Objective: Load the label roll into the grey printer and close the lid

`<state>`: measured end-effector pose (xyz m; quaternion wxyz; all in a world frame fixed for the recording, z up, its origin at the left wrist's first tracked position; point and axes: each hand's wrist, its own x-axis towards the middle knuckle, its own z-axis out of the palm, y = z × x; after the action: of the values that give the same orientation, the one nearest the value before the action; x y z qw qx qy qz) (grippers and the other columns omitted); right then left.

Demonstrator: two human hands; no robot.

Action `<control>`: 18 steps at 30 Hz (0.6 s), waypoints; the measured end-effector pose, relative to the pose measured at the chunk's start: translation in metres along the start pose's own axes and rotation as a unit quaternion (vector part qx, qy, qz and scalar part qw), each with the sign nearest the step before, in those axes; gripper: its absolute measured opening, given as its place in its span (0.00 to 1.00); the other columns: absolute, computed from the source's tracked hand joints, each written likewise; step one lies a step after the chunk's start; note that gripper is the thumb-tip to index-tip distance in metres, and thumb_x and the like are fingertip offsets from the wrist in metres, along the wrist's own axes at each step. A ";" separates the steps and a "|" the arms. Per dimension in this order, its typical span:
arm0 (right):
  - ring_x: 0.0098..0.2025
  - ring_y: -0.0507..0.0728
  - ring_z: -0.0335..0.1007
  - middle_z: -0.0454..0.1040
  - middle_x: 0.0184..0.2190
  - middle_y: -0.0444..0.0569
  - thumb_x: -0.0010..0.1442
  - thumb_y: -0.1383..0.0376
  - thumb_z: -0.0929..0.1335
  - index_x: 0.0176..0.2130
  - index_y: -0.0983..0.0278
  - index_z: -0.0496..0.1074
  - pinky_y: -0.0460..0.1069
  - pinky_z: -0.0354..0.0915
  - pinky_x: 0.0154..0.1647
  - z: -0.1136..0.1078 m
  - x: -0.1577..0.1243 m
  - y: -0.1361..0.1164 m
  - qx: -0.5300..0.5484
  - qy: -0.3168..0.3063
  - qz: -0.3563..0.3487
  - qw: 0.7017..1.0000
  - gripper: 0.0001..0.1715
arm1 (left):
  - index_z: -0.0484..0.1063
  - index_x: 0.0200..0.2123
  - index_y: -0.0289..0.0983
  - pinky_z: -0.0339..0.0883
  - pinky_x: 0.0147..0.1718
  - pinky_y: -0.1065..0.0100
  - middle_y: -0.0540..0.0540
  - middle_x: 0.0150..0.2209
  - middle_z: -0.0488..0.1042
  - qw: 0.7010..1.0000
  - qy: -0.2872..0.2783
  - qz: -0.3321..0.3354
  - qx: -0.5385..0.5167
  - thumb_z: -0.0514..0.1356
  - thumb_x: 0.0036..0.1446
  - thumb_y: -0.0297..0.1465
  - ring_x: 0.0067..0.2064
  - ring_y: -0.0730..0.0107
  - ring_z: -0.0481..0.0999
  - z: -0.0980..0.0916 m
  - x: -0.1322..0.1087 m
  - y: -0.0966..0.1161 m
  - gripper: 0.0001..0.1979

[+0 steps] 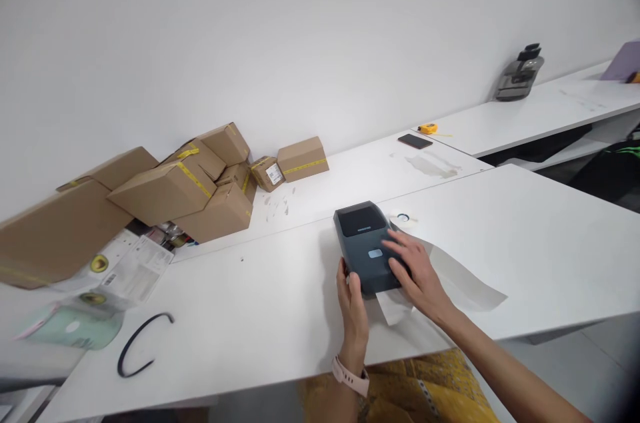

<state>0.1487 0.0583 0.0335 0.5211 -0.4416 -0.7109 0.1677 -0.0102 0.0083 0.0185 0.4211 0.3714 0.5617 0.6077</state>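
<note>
The left hand (pixel 353 306) grips the near left corner of a dark boxy device (pixel 360 256) between thumb and fingers; the right hand (pixel 417 270) is spread, fingers over its right side, whether pressing I cannot tell. The device is at the near edge of the white table (pixel 270 323), white paper (pixel 393 306) poking out under its near end and a longer paper strip (pixel 467 276) lying to the right. If the device shifted, it could crease or drag that paper; a slack left grip could let its corner drop. Farther off, taped cardboard boxes (pixel 167 193) are heaped at left, contents hidden. Against the wall at far right stands a see-through, black-topped jug (pixel 517 81); what it holds, I cannot tell.
</note>
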 end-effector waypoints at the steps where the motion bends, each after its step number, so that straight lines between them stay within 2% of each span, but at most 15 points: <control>1: 0.69 0.64 0.56 0.67 0.65 0.49 0.70 0.57 0.62 0.58 0.53 0.71 0.64 0.55 0.68 -0.001 0.000 -0.001 -0.033 -0.018 -0.044 0.998 0.20 | 0.61 0.68 0.42 0.61 0.65 0.59 0.40 0.71 0.59 1.000 0.008 -0.008 -0.011 0.54 0.64 0.54 0.70 0.54 0.60 -0.004 -0.002 -0.007 0.35; 3: 0.68 0.65 0.57 0.70 0.63 0.48 0.71 0.58 0.61 0.57 0.53 0.73 0.64 0.58 0.65 -0.002 -0.001 -0.001 -0.085 -0.050 -0.082 0.992 0.20 | 0.63 0.66 0.38 0.64 0.63 0.57 0.35 0.68 0.63 0.998 0.035 -0.024 -0.041 0.54 0.62 0.56 0.67 0.52 0.65 -0.011 -0.004 -0.021 0.38; 5: 0.68 0.66 0.59 0.71 0.63 0.47 0.71 0.57 0.61 0.58 0.52 0.73 0.64 0.60 0.62 -0.002 -0.001 0.000 -0.125 -0.067 -0.087 0.986 0.21 | 0.66 0.64 0.36 0.69 0.59 0.55 0.32 0.63 0.69 0.996 0.057 -0.029 -0.066 0.56 0.60 0.57 0.61 0.50 0.73 -0.017 -0.003 -0.033 0.39; 7: 0.67 0.67 0.60 0.71 0.62 0.46 0.70 0.55 0.61 0.57 0.51 0.74 0.64 0.61 0.60 -0.002 0.000 0.001 -0.152 -0.074 -0.087 0.982 0.21 | 0.68 0.62 0.36 0.71 0.57 0.54 0.32 0.59 0.73 0.994 0.069 -0.025 -0.083 0.59 0.58 0.56 0.57 0.51 0.77 -0.020 -0.002 -0.040 0.38; 12: 0.66 0.67 0.62 0.72 0.62 0.46 0.69 0.53 0.63 0.56 0.51 0.75 0.65 0.57 0.62 0.000 0.000 0.001 -0.195 -0.071 -0.092 0.974 0.20 | 0.72 0.58 0.36 0.71 0.57 0.56 0.34 0.58 0.74 0.993 0.069 -0.023 -0.094 0.62 0.57 0.53 0.58 0.51 0.76 -0.020 0.000 -0.039 0.33; 18: 0.65 0.68 0.63 0.73 0.61 0.46 0.70 0.53 0.63 0.52 0.52 0.76 0.67 0.52 0.64 0.007 0.001 -0.001 -0.204 -0.062 -0.086 0.973 0.18 | 0.73 0.57 0.38 0.69 0.59 0.59 0.37 0.61 0.73 0.997 0.060 -0.016 -0.052 0.60 0.61 0.51 0.63 0.52 0.71 -0.019 -0.001 -0.038 0.29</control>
<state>0.1424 0.0599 0.0318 0.3874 -0.4646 -0.7963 0.0008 -0.0233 0.0006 -0.0209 0.4154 0.3026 0.5593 0.6505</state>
